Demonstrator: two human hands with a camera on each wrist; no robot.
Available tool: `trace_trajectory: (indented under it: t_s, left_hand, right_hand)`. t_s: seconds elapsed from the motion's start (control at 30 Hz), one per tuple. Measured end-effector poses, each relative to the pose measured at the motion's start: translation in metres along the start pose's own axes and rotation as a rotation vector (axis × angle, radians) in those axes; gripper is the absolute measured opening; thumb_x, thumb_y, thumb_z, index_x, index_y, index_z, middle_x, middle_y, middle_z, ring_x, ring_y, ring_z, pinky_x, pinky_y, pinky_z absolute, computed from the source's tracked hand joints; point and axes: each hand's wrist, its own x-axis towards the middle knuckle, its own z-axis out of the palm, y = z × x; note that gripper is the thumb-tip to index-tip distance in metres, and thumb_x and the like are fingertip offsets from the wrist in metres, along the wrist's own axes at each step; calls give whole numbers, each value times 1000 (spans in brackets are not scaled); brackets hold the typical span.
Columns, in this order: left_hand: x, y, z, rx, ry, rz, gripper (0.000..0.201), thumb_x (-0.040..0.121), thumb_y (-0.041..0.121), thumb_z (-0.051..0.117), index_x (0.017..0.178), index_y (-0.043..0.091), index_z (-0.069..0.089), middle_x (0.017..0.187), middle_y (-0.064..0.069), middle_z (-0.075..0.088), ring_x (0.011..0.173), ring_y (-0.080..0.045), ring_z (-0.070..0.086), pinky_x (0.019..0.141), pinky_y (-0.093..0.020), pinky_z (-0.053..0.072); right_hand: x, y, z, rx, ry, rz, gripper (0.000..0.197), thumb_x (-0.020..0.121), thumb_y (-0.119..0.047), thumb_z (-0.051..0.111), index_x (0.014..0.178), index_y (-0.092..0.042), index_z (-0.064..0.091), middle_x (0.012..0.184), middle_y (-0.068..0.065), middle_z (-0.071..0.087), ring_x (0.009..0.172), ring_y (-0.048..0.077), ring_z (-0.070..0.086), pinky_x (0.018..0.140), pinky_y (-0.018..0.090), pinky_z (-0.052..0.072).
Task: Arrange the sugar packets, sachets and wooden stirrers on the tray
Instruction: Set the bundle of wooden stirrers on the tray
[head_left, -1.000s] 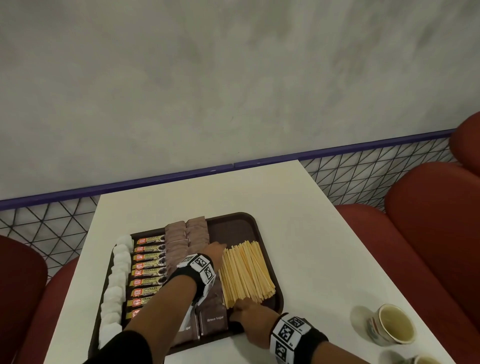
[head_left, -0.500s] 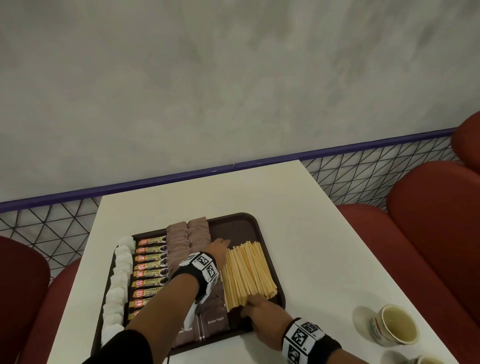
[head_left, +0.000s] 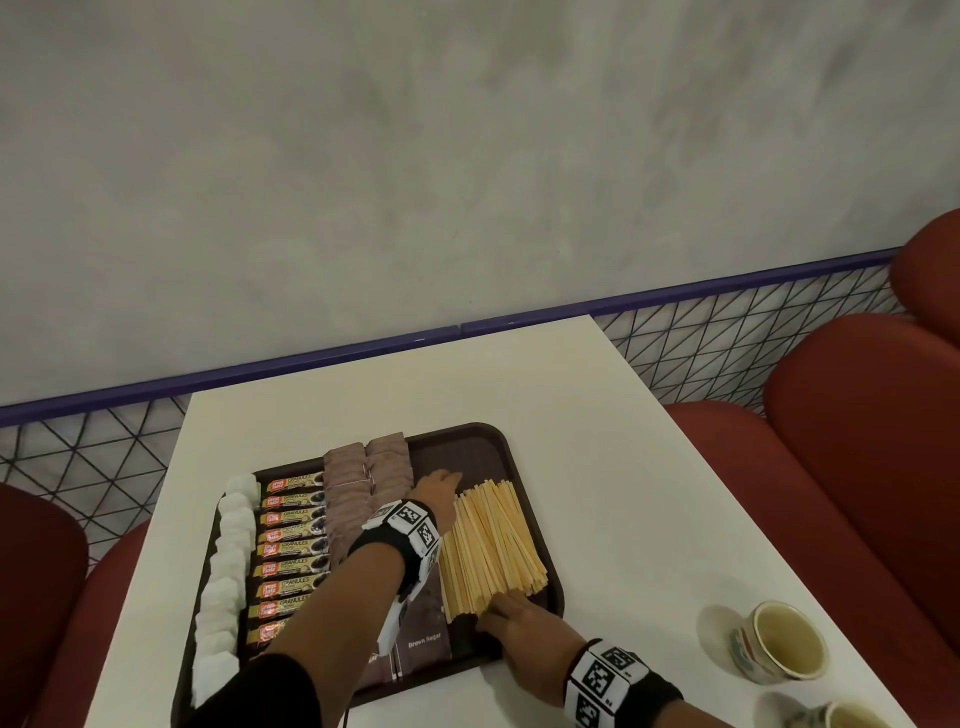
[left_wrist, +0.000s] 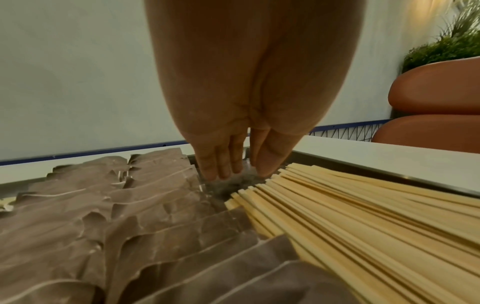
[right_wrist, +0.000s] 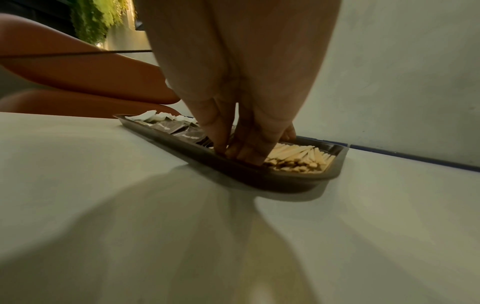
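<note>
Dark brown tray (head_left: 537, 525); pale yellow stirrers (head_left: 491, 545); brown sachets (head_left: 363, 478); white packets (head_left: 228, 561); red seats (head_left: 857, 467).

White desk (head_left: 597, 415) against a grey wall. Brown tray (head_left: 467, 441) holds, left to right: white sugar packets (head_left: 228, 551), granules sachets (head_left: 293, 551), brown sugar packets (head_left: 363, 467), wooden stirrers (head_left: 493, 540). Left hand (head_left: 439, 491) lies flat between brown packets and stirrers, fingers straight. Right hand (head_left: 530, 631) touches the stirrers' near ends. Two cups (head_left: 779, 644) stand at the desk's near right.
</note>
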Motion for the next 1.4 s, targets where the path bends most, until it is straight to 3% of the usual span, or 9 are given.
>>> trace_trajectory:
  t_s: [0.23,0.43,0.53,0.8,1.0,1.17,1.4]
  left_hand:
    - [7,-1,4,20,-39,-16,53,95,-2,33,147,6,25,147,-17,31,137,-29,32,111,-31,27]
    - [10,4,1,-9,-50,10,59,93,-1,35,149,10,19,153,-14,20,141,-30,24,115,-39,25]
    - [11,11,5,-18,-48,48,59,94,-1,35,149,10,19,154,-14,21,141,-29,24,114,-37,26]
    - [14,17,8,-53,-22,65,56,94,-1,34,148,13,24,151,-13,30,138,-26,31,112,-34,29]
    - [19,22,8,-158,0,69,56,96,0,31,149,11,15,155,-12,21,142,-24,24,115,-31,23]
    - [23,25,11,-213,8,94,49,97,1,29,146,7,28,148,-15,37,135,-26,37,109,-26,29]
    - [26,28,11,-243,39,91,47,100,8,30,147,6,25,151,-15,30,138,-26,33,112,-28,27]
  right_hand:
    - [7,0,2,-6,44,-33,50,89,2,42,139,-6,38,138,12,38,128,28,31,111,39,29]
    - [-2,8,-2,-24,63,24,36,91,-3,40,125,-5,52,129,14,47,121,28,40,104,36,34]
    - [-6,17,-4,-50,31,79,37,91,-4,40,127,-4,49,132,13,43,124,28,37,105,37,35]
    - [-7,22,-3,-23,64,58,43,90,-3,39,133,-4,43,136,11,38,127,28,33,109,37,31]
    - [-10,23,-4,-99,20,64,37,91,-4,38,127,1,49,134,17,42,128,29,34,108,37,31]
    - [-10,25,1,-102,34,49,42,92,-5,38,133,0,42,137,15,37,129,31,31,112,39,28]
    - [-10,28,5,-84,56,30,44,92,-4,36,136,-1,38,138,16,35,130,32,30,115,40,25]
